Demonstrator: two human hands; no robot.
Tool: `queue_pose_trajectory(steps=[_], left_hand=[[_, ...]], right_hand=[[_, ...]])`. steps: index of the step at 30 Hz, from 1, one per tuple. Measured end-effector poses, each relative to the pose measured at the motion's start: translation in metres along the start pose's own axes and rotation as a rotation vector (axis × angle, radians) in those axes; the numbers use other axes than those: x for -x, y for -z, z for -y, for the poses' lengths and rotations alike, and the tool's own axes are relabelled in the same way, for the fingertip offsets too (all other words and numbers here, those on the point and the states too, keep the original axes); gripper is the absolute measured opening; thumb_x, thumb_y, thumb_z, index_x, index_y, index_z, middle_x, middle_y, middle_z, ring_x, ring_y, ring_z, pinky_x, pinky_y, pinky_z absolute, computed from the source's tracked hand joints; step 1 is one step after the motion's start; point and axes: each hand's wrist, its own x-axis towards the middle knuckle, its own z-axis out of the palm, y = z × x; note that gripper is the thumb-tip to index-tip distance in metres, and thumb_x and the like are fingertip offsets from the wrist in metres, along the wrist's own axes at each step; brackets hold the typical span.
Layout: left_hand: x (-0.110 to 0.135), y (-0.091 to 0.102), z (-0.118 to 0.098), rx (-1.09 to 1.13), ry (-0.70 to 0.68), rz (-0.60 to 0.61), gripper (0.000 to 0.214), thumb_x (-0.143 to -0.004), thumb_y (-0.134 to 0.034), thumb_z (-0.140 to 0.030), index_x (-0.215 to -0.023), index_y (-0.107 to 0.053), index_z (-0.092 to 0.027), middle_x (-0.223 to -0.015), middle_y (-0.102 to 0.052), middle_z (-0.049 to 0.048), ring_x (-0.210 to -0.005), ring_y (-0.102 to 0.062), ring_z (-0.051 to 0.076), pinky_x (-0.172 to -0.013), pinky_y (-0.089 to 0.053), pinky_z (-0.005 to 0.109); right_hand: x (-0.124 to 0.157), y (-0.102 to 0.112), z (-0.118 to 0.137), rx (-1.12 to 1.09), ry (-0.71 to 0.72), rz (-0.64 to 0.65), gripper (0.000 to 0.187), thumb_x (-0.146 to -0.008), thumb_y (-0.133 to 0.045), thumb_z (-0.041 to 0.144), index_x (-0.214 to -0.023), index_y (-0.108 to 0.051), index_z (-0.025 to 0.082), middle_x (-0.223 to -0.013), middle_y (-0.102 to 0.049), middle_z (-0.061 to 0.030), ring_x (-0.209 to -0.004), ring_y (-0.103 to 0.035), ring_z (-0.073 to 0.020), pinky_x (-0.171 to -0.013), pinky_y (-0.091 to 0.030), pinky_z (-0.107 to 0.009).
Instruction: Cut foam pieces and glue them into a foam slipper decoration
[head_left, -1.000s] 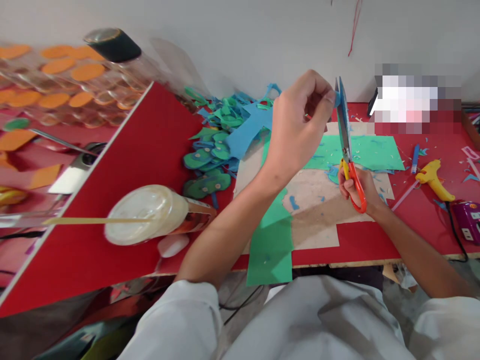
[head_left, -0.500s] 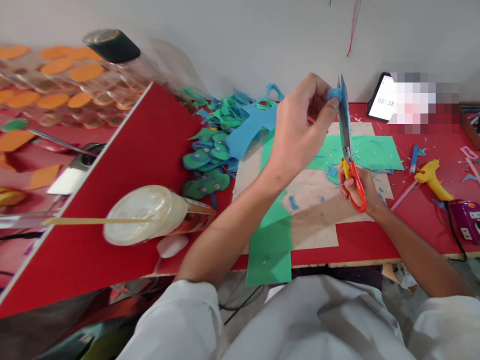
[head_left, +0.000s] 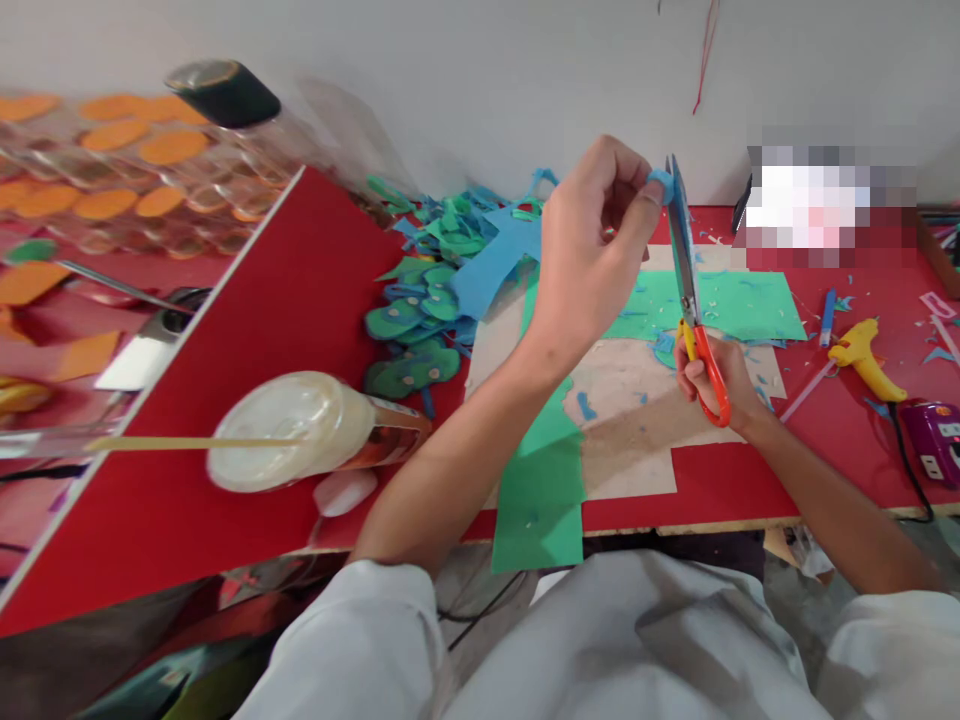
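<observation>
My left hand [head_left: 589,260] is raised above the table and pinches a small blue foam piece [head_left: 663,186] between thumb and fingertips. My right hand [head_left: 716,378] grips the orange and yellow handles of a pair of scissors [head_left: 688,285]. The blades point up and meet the blue piece edge-on. Under both hands lie a green foam sheet [head_left: 739,305] and a brown cardboard mat [head_left: 637,400] on the red table [head_left: 739,480].
A heap of green and blue foam slipper shapes [head_left: 420,325] and a blue sheet [head_left: 495,262] lie to the left. A lidded cup with a straw [head_left: 300,428] lies near the front left. A yellow glue gun [head_left: 866,355], a blue pen [head_left: 828,318] and a purple socket [head_left: 934,445] sit at right.
My left hand has turned the blue piece slightly against the blades and shifted a little left. The scissors stay upright in my right hand, handles barely moved.
</observation>
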Motion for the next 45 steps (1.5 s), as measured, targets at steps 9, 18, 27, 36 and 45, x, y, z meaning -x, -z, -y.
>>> queue_pose_trajectory(steps=[9, 18, 27, 36, 45], left_hand=[[-0.001, 0.005, 0.002, -0.151, -0.036, 0.029, 0.04, -0.114, -0.048, -0.063, -0.093, -0.055, -0.03, -0.074, -0.062, -0.0002, -0.064, -0.059, 0.017, -0.059, -0.044, 0.036], [0.002, 0.004, -0.009, -0.164, 0.075, 0.093, 0.029, -0.11, -0.058, -0.038, -0.083, -0.053, -0.029, -0.072, -0.065, -0.0018, -0.063, -0.058, 0.015, -0.058, -0.045, 0.036], [0.004, 0.001, -0.018, -0.212, 0.139, 0.164, 0.025, -0.104, -0.064, -0.025, -0.08, -0.058, -0.029, -0.07, -0.068, -0.0014, -0.065, -0.06, 0.018, -0.064, -0.052, 0.037], [0.003, 0.0, -0.017, -0.098, 0.136, 0.139, 0.029, -0.101, -0.066, -0.026, -0.076, -0.053, -0.03, -0.066, -0.057, -0.0017, -0.058, -0.051, 0.018, -0.06, -0.043, 0.038], [0.003, 0.002, -0.016, -0.125, 0.08, 0.109, 0.023, -0.099, -0.062, -0.03, -0.078, -0.055, -0.031, -0.069, -0.065, -0.0002, -0.059, -0.057, 0.02, -0.062, -0.049, 0.04]], right_hand=[[0.0, -0.001, -0.007, -0.042, 0.008, -0.021, 0.078, -0.078, -0.065, 0.102, -0.075, -0.052, 0.026, -0.05, -0.045, 0.0082, -0.037, -0.04, -0.0103, -0.037, -0.032, -0.027], [-0.006, -0.002, -0.021, -0.096, 0.091, 0.026, 0.087, -0.076, -0.054, 0.109, -0.094, -0.063, 0.024, -0.068, -0.049, 0.0054, -0.054, -0.043, -0.0116, -0.049, -0.036, -0.029], [-0.007, 0.001, -0.026, -0.086, 0.056, 0.045, 0.087, -0.073, -0.056, 0.109, -0.097, -0.065, 0.026, -0.063, -0.048, 0.0065, -0.052, -0.043, -0.0127, -0.049, -0.036, -0.031], [-0.006, 0.003, -0.024, 0.039, 0.096, -0.034, 0.089, -0.077, -0.048, 0.11, -0.09, -0.062, 0.024, -0.08, -0.057, -0.001, -0.062, -0.047, -0.0139, -0.05, -0.038, -0.03], [-0.003, 0.007, -0.014, 0.113, 0.109, -0.007, 0.088, -0.078, -0.044, 0.111, -0.085, -0.059, 0.024, -0.072, -0.053, 0.001, -0.058, -0.046, -0.0136, -0.049, -0.037, -0.029]])
